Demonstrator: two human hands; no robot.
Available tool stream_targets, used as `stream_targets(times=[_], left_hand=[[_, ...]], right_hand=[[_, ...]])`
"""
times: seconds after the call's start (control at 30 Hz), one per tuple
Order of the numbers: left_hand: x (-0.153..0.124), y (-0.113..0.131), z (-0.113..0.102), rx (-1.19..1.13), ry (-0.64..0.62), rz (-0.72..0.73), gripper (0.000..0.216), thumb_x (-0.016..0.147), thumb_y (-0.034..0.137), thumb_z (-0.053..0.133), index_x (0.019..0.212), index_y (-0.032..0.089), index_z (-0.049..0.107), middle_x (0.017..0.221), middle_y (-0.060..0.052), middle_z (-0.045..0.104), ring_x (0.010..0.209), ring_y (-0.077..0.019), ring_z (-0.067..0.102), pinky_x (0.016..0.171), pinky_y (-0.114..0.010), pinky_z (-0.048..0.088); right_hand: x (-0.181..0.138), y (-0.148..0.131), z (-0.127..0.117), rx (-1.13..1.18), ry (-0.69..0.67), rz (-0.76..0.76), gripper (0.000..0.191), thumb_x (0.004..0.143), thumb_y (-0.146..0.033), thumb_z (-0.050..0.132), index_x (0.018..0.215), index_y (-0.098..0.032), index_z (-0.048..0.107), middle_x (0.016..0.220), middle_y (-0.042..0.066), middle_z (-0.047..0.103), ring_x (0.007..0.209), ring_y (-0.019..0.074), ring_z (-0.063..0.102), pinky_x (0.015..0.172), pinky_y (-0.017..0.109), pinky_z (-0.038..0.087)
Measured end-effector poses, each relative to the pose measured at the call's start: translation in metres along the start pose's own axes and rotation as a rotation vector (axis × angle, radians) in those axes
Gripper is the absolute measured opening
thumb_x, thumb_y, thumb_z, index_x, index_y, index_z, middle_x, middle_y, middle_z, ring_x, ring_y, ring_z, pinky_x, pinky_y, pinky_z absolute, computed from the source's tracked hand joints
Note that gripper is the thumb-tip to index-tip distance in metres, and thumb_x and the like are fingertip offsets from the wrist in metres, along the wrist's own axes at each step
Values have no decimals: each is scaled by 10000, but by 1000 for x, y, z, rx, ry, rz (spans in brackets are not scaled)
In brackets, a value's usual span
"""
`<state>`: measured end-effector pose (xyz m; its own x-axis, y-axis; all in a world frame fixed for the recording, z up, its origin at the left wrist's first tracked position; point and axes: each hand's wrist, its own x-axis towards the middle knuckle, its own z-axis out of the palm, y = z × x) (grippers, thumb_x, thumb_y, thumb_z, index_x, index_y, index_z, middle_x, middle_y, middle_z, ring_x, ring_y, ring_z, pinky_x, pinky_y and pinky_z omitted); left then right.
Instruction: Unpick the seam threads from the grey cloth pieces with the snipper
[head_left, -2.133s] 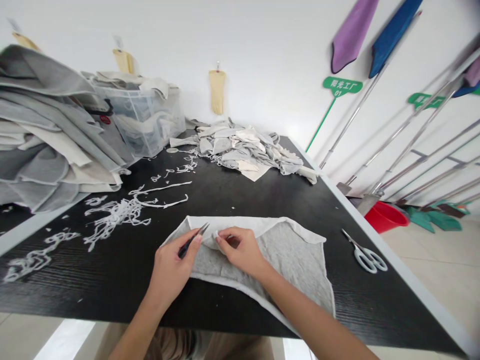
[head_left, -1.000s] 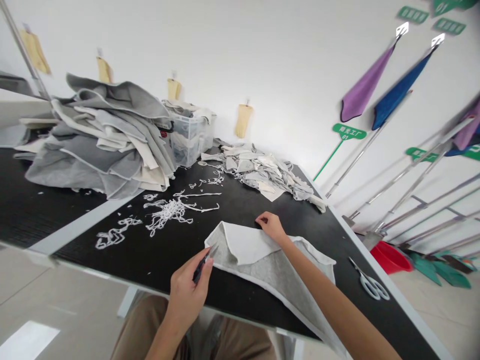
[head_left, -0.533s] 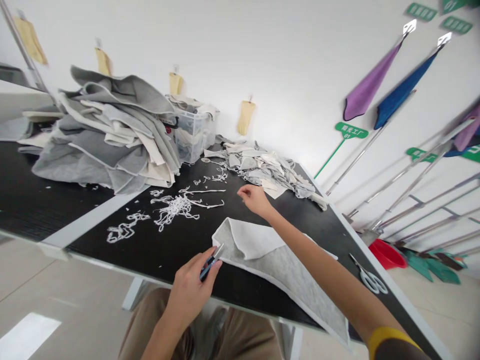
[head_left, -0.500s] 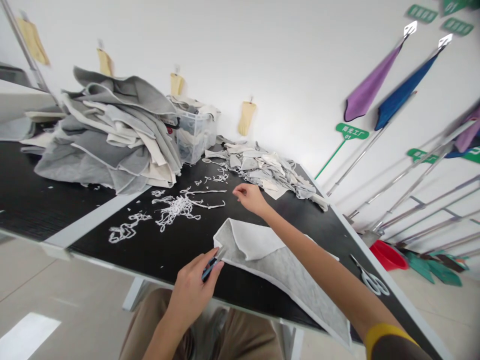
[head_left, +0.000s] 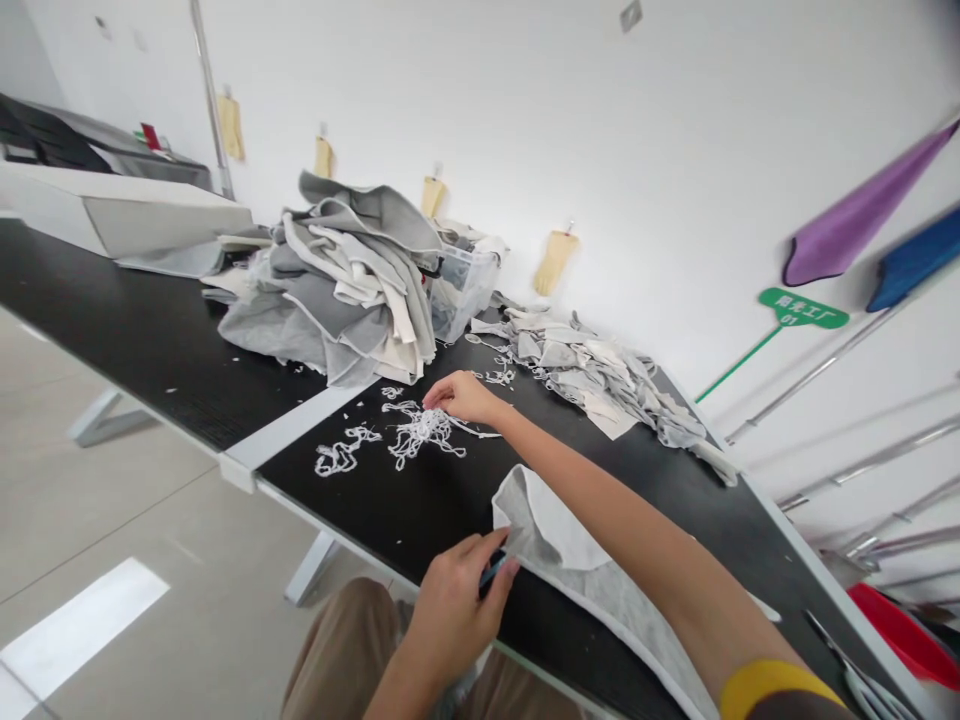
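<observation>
My left hand is closed on a small blue-handled cutting tool at the near table edge, right beside the folded corner of a grey cloth piece. My right arm stretches across that cloth. At its end my right hand pinches its fingers together over a tangle of white trimmed strips on the black table. What the fingertips hold is too small to make out.
A tall heap of grey and cream cloth stands behind the strips, with a clear plastic bin next to it. A pile of cut scraps lies at the back right. Scissors rest near the right edge above a red bucket.
My right hand left the cloth's far edge and reached left to the pile of white strips. The left hand stayed at the cloth corner with the tool. My view swung left.
</observation>
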<state>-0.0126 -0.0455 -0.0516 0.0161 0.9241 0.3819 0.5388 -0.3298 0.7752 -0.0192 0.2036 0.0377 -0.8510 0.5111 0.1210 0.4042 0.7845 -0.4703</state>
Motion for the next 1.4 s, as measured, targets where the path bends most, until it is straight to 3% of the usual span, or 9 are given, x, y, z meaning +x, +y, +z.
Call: stream_targets(times=[0.3, 0.4, 0.53, 0.63, 0.73, 0.87, 1.0, 1.2, 1.4], left_hand=[[-2, -2, 1, -7, 47, 31, 329, 974, 354, 486, 1230, 225, 645, 1065, -88, 732, 954, -225, 697, 894, -331, 556], [-2, -1, 2, -7, 65, 40, 315, 972, 346, 493, 1213, 219, 652, 1066, -90, 735, 953, -221, 699, 915, -334, 552], [-2, -3, 3, -20, 64, 26, 313, 975, 352, 497, 1207, 209, 651, 1095, -85, 730, 972, -208, 696, 920, -326, 546], [-3, -5, 5, -29, 70, 33, 315, 971, 360, 512, 1207, 204, 649, 1129, -80, 725, 1009, -204, 689, 931, -321, 537], [-3, -8, 7, -37, 82, 54, 301, 965, 349, 527, 1198, 206, 652, 1141, -70, 725, 1035, -198, 685, 932, -308, 531], [-3, -11, 9, -12, 91, 73, 299, 957, 349, 541, 1191, 202, 657, 1141, -67, 729, 1047, -201, 685, 935, -309, 531], [-2, -12, 11, 21, 109, 82, 309, 946, 365, 554, 1183, 199, 665, 1134, -64, 735, 1038, -206, 692, 927, -306, 539], [-2, -9, 12, 56, 147, 105, 307, 937, 382, 557, 1143, 194, 687, 1098, -63, 749, 1002, -212, 708, 909, -301, 556], [-1, -6, 11, 68, 151, 125, 302, 940, 376, 556, 1137, 185, 681, 1103, -73, 747, 1009, -213, 707, 911, -302, 555]], right_hand=[[-34, -31, -24, -217, 169, -20, 236, 885, -306, 640, 1068, -208, 752, 997, 51, 779, 931, 220, 718, 885, 325, 511], [-67, -38, -47, -280, 220, -20, 282, 908, -219, 599, 1168, -227, 708, 1098, 42, 757, 986, 211, 706, 938, 343, 503], [-154, -30, -75, -263, 205, 10, 377, 859, -196, 646, 1234, -230, 669, 1248, 75, 690, 1175, 254, 627, 1061, 432, 442], [-243, -10, -82, -216, -12, 135, 670, 753, -334, 775, 1379, -236, 555, 1451, 127, 524, 1342, 299, 489, 1137, 478, 364], [-328, 13, -76, -161, -262, 345, 1122, 594, -485, 862, 1531, -199, 315, 1590, 187, 280, 1461, 360, 289, 1183, 528, 264], [-396, 27, -56, -143, -285, 483, 1300, 554, -579, 851, 1574, -195, 143, 1619, 202, 168, 1484, 386, 201, 1196, 554, 203], [-409, 25, -38, -205, -212, 453, 1098, 678, -610, 765, 1559, -238, 227, 1620, 194, 186, 1473, 390, 234, 1173, 563, 250], [-395, 25, -29, -434, -2, 349, 458, 942, -360, 530, 1389, -262, 527, 1345, 146, 551, 1239, 289, 537, 1056, 464, 428], [-393, 36, -22, -577, 45, 266, 322, 957, -161, 436, 1191, -224, 650, 1087, 99, 652, 1013, 237, 604, 951, 412, 474]])
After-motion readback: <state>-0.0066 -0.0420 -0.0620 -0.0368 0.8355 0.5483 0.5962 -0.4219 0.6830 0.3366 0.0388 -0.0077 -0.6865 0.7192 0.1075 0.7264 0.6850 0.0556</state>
